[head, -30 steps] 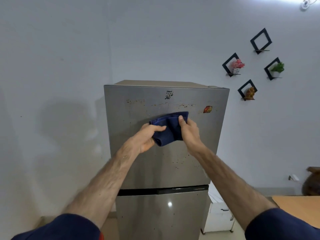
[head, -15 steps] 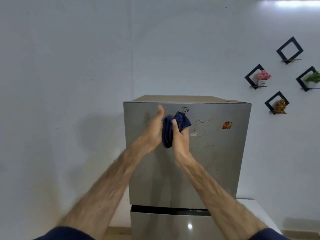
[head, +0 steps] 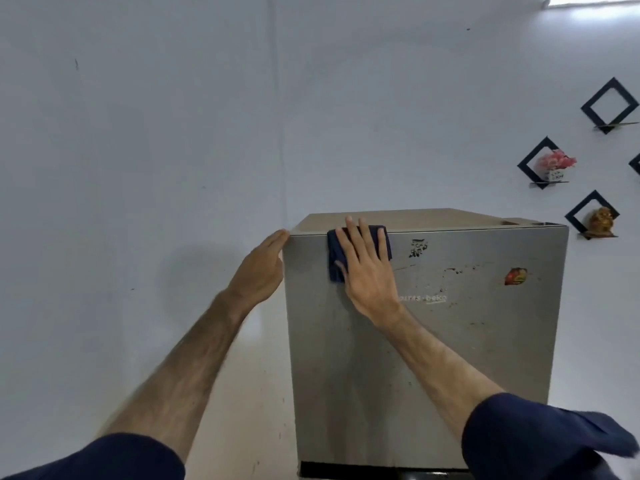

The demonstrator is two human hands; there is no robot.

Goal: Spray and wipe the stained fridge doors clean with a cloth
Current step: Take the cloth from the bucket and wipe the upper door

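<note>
— At the fridge's top left corner, where is the cloth [head: 360, 252]?
— Flat on the upper fridge door [head: 426, 341], just under its top edge, pressed there by the right hand [head: 367, 268] with fingers spread straight.
— The left hand [head: 261, 268]?
— Fingers straight and together, resting against the door's left edge. Brown stains speckle the steel to the right.

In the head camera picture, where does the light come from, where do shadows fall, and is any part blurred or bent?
Head view: a bright light strip glows at the top right corner; a soft shadow lies on the wall beside the left hand; the right sleeve is smeared by motion at the lower right; the fridge door edges lean from the wide-angle lens; the right hand and cloth look fairly sharp.
</note>
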